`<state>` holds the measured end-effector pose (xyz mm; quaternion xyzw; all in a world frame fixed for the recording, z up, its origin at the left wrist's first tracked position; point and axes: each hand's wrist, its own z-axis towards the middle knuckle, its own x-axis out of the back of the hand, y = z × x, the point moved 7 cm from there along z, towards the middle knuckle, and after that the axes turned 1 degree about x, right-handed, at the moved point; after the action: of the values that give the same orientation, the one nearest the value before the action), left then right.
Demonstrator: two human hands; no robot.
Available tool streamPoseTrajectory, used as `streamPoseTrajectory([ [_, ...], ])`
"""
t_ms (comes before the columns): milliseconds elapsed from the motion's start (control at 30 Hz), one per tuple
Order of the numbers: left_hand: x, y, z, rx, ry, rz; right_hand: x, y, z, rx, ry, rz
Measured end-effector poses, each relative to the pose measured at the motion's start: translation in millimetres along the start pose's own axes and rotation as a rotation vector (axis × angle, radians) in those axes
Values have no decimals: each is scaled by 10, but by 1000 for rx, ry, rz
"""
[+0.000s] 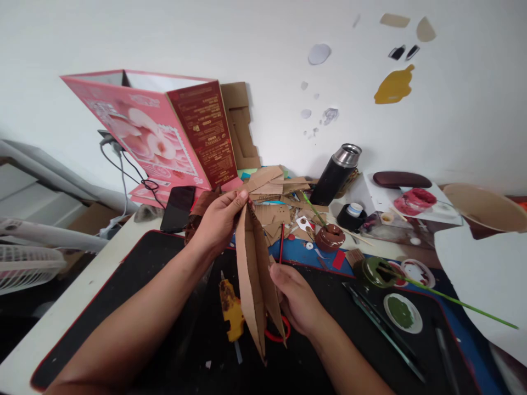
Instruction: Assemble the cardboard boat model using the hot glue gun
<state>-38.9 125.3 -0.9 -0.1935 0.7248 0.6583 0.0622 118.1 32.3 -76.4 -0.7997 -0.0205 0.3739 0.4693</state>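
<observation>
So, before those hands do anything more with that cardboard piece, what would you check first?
1. Left hand pinching the top of the cardboard piece: ok.
2. Right hand gripping its lower edge: ok.
3. Glue gun lying on the mat, apart from both hands: ok.
4. Glue gun switched off or cool: cannot tell.
5. Open green paint well away from the cardboard: ok.

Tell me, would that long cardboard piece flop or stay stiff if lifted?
Probably fairly stiff: the cardboard stands straight between the left hand at its top and the right hand at its side. Likely light, since a mere pinch holds it. Its narrow lower tip may bend easily.
</observation>
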Motion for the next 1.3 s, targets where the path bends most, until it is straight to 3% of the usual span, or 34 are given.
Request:
streamPoseTrajectory([
  [267,-35,-64,4,15,-47,-13,-28,6,14,-2,-62,-38],
  [467,-46,-129,8,33,-76,-14,-16,-66,24,30,8,-80],
  [767,-41,-204,33,73,-42,-57,-21,-80,34,24,13,-42],
  [933,-84,-221,32,159,-118,-73,-27,-131,27,42,18,-43],
  [1100,-101,-248,27,149,-182,-67,5,-193,24,57,76,-78],
  [1300,-63,-334,50,166,-134,-79,-9,-271,19,104,90,-192],
])
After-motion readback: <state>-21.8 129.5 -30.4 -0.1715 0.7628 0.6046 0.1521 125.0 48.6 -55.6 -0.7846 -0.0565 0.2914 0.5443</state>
